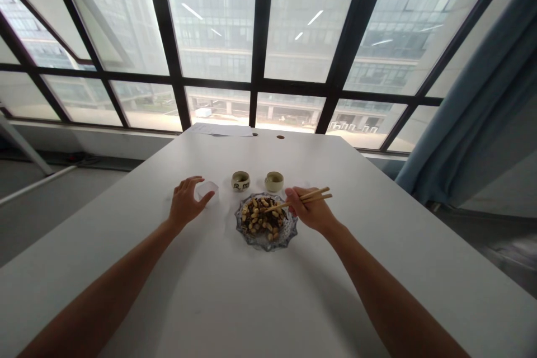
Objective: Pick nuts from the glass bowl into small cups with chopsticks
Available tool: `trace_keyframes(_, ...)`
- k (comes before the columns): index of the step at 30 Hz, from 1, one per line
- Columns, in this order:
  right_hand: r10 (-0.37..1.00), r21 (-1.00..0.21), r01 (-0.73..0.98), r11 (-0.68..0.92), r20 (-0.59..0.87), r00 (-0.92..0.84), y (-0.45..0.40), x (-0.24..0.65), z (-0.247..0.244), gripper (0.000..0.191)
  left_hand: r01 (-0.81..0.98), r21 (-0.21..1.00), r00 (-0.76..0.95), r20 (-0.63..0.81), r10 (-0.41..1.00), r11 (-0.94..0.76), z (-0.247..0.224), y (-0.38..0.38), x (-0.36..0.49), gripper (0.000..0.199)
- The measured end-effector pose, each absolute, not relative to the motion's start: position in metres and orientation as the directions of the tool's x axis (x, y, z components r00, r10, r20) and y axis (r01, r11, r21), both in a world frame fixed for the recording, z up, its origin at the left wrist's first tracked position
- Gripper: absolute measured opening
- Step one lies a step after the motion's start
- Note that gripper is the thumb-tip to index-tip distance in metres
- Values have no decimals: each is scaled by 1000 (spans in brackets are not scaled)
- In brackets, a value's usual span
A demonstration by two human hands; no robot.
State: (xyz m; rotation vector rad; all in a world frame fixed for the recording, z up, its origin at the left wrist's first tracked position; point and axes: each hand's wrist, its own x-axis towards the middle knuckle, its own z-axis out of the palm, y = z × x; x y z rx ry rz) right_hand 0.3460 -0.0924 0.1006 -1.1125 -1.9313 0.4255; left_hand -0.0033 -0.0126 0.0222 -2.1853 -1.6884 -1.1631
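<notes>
My left hand (187, 199) curves around a small translucent container (208, 189), its thumb in front and its fingers at the far side. In my right hand (309, 208) is a pair of wooden chopsticks (318, 196), held at a slant. Their tips reach into the peanuts (255, 215) in a clear glass dish (288, 238) with a scalloped rim. Small dark pieces lie mixed among the nuts. Whether the tips pinch anything is too small to tell.
Two small pale-green cups stand behind the dish; the left cup (240, 181) bears dark characters, the right cup (274, 181) looks plain. Paper sheets (222, 130) lie at the white table's (235, 302) far end. Beyond are tall windows, with a blue curtain (474, 100) at right.
</notes>
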Motion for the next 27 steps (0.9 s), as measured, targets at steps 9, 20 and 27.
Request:
trace_keyframes(9, 890, -833, 363, 418, 455, 18, -94, 365, 91, 55, 711, 645, -85, 477, 875, -282, 0, -8, -4, 79)
trace_keyframes(20, 908, -761, 497, 417, 369, -196, -103, 379, 110, 56, 723, 661, -72, 363, 929, -202, -3, -8, -8, 87)
trace_keyframes(27, 885, -711, 528, 463, 401, -236, -105, 374, 110, 51, 719, 667, -65, 345, 936, -195, 0, -10, -6, 83)
